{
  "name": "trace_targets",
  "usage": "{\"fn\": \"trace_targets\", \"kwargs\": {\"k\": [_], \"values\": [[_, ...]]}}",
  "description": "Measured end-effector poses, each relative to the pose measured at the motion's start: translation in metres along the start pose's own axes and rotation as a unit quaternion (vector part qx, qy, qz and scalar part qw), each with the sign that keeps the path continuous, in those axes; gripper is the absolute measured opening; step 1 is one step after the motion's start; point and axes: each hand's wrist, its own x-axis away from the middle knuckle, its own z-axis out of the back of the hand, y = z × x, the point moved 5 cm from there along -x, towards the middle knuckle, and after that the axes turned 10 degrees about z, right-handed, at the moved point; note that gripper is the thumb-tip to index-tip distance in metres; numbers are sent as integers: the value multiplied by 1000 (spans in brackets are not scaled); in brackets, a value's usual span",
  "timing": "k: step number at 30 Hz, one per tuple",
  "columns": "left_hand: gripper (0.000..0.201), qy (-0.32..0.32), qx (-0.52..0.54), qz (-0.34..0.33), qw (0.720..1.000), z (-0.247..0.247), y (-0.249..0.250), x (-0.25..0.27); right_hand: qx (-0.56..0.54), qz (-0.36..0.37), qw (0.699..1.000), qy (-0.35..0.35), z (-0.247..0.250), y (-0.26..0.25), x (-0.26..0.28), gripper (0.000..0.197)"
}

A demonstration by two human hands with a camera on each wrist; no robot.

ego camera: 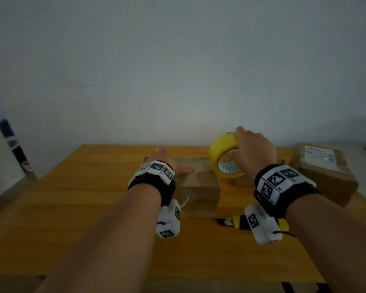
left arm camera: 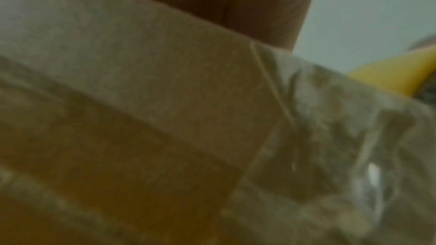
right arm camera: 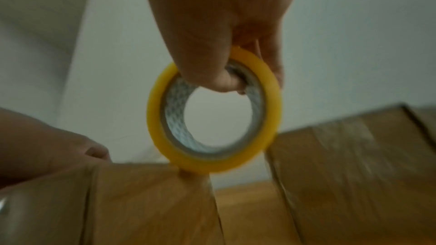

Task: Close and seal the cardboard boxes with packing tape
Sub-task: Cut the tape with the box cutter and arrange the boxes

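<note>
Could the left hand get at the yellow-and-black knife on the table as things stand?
Probably yes, once freed: the left hand rests flat on the small box, and the knife lies on bare table just in front of that box, partly under the right wrist.

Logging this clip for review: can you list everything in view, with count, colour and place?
small cardboard box: one, brown, table centre, clear tape on top
tape roll: one, yellow, lifted over the small box's right end
second box: one, brown, behind the roll, mostly hidden
labelled box: one, brown with white label, table's right edge
utility knife: one, yellow and black, in front of the small box
table: one, orange-brown wood
left hand: flat on the small box
right hand: grips the tape roll
</note>
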Motion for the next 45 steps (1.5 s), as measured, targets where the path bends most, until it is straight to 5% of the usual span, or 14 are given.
{"fn": "trace_targets", "kwargs": {"k": [7,13,21,27,32,36,41,45], "values": [[117,29,1,1,1000,6,-1,1,-321,-164,933,8,-37,32,19,41],[108,24,-23,-15,999,6,-1,0,-222,-96,970,-9,-18,51,11,21],[104,19,-53,-30,998,6,0,-4,-123,-89,987,-61,-41,54,30,22],[72,38,-70,-137,987,5,23,7,-125,-74,986,-76,-48,35,32,11],[86,-6,-97,-183,978,-13,40,14,-144,-94,981,-87,-50,37,34,26],[105,-41,-125,-191,973,-20,47,23,-149,-94,981,-86,-51,37,33,17],[130,-173,-174,-255,935,-22,60,41,-125,-91,984,-87,-52,39,25,18],[125,-129,-279,-260,915,-25,65,54,-114,-93,985,-88,-46,39,24,20]]}}
